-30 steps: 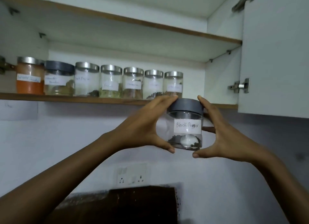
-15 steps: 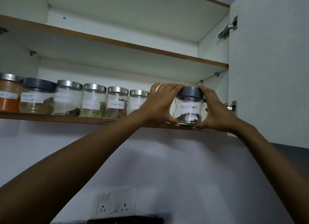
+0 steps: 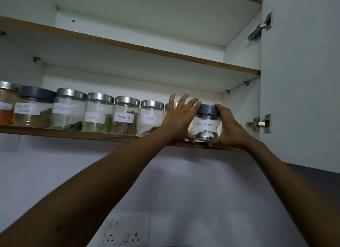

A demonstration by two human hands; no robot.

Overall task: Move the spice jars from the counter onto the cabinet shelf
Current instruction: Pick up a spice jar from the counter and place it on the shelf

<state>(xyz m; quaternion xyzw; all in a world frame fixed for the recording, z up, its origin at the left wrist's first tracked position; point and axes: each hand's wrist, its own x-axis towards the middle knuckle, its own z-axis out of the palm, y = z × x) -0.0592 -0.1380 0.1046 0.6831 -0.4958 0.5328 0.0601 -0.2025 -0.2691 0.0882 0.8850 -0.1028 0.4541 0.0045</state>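
A clear Black Pepper jar [image 3: 205, 125] with a dark grey lid stands on the lower cabinet shelf [image 3: 73, 134], at the right end of a row of jars. My left hand [image 3: 179, 118] presses its left side and my right hand [image 3: 230, 128] wraps its right side, so both hold it. The row holds several labelled jars: an orange one [image 3: 5, 106], a grey-lidded powder jar [image 3: 34, 108], another black pepper jar [image 3: 68, 110], Fennel [image 3: 98, 116], Cinnamon [image 3: 125, 118] and Cloves [image 3: 150, 118]. One more jar [image 3: 169, 106] is mostly hidden behind my left hand.
The open cabinet door [image 3: 301, 81] with two hinges stands close on the right. An upper shelf [image 3: 147, 49] runs above the jars. A wall socket panel [image 3: 127, 232] sits low on the white wall. The counter is out of view.
The jar rose from chest height to the shelf and now rests on it at the row's right end. My view tilted upward.
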